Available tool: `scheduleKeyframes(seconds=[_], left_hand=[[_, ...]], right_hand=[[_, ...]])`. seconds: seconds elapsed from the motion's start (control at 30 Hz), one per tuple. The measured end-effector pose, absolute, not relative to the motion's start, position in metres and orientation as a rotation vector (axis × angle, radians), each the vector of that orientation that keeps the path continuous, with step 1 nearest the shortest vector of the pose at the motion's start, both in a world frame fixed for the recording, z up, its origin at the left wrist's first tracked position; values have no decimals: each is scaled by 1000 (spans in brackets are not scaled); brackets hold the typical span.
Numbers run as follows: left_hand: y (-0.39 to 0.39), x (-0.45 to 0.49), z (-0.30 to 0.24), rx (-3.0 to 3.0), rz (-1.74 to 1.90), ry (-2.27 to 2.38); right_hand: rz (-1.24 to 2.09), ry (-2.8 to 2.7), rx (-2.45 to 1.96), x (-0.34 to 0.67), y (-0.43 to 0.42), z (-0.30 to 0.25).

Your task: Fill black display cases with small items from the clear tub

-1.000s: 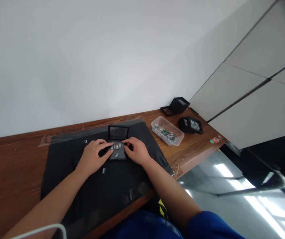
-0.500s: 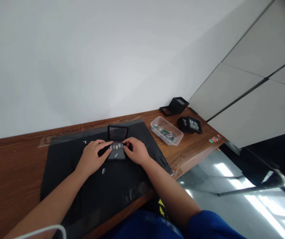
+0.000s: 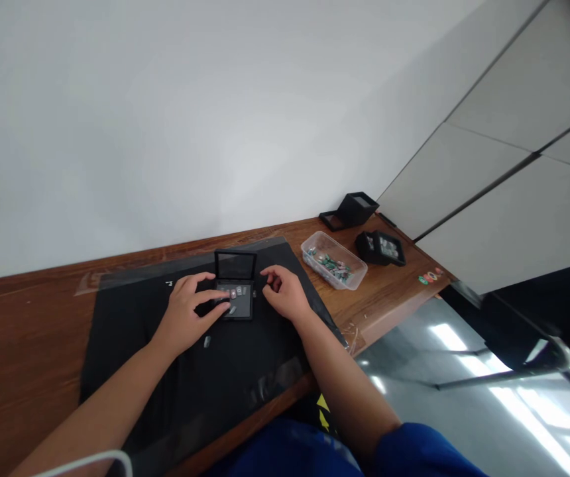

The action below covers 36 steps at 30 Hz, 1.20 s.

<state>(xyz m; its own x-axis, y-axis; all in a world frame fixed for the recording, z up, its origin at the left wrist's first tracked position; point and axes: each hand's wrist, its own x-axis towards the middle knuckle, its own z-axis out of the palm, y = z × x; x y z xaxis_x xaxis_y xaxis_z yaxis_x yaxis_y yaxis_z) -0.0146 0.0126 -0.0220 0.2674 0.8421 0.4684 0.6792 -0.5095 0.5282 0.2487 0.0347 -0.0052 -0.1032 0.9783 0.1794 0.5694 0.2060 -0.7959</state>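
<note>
A small black case [image 3: 239, 306] with its lid raised lies open on a black mat [image 3: 175, 371]. Several small pieces sit in a row inside it. My left hand [image 3: 188, 311] rests on the case's left side, fingertips touching the pieces, fingers spread. My right hand [image 3: 285, 291] hovers just right of the case, fingers loosely curled and apart, holding nothing. One small grey piece [image 3: 207, 342] lies loose on the mat below my left hand.
The mat covers a brown wooden table [image 3: 21, 331] against a white wall. At the right stand a clear plastic tub [image 3: 333, 260] of small pieces, two more black cases [image 3: 380, 247] and another open one [image 3: 352, 209]. The table edge drops to a shiny floor.
My right hand has lifted off the case and moved a little right. My left hand stays on the case's left side.
</note>
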Motion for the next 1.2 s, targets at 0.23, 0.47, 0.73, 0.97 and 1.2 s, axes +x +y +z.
scheduleKeyframes(seconds=[0.23, 0.47, 0.73, 0.97, 1.2], left_hand=[[12, -15, -20, 2326, 895, 1473], [14, -16, -22, 2323, 827, 1491], [14, -17, -22, 2331, 829, 1485], [14, -16, -22, 2328, 849, 1473], [15, -18, -25, 2324, 821, 1494]], right_hand=[[752, -1959, -1444, 253, 32, 7], [748, -2057, -1468, 253, 30, 12], [712, -2043, -1525, 249, 29, 10], [684, -2053, -1536, 247, 28, 12], [670, -2050, -1536, 247, 28, 11]])
